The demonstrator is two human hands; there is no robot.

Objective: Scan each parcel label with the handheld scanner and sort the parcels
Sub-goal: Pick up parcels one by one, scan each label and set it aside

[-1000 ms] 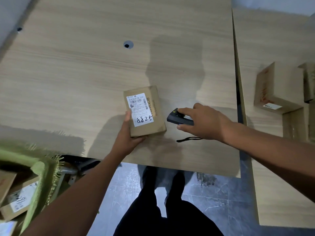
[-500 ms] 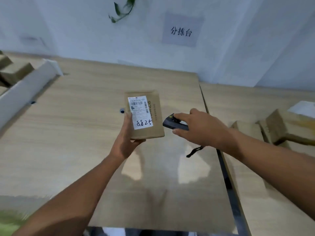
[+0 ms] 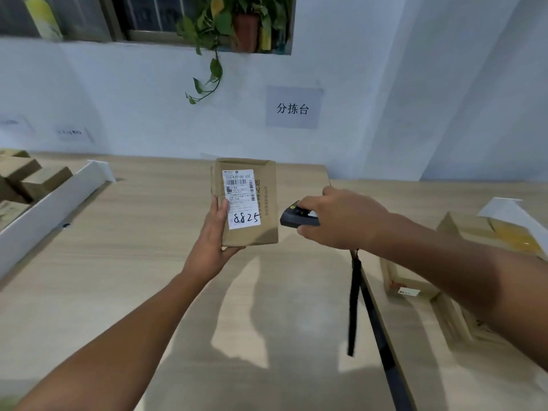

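My left hand (image 3: 216, 235) grips a small brown cardboard parcel (image 3: 267, 209) from its lower left edge and holds it upright above the wooden table (image 3: 118, 277). Its white label (image 3: 240, 200) faces me, with a barcode and the handwritten number 8825. My right hand (image 3: 341, 221) holds the black handheld scanner (image 3: 292, 216) just right of the parcel, its front end pointing at the parcel's right side. The scanner's black wrist strap (image 3: 354, 304) hangs down below my right hand.
Several brown parcels (image 3: 32, 179) lie at the far left behind a white divider (image 3: 50, 200). More cardboard boxes (image 3: 415, 283) and a white-and-yellow packet (image 3: 510, 226) sit on the adjoining table at the right. A wall with a paper sign (image 3: 293, 107) and a hanging plant (image 3: 213, 31) stands behind.
The parcel has come up off the table in my left hand. My right hand lifted the scanner beside it, and my view tilted up toward the wall.
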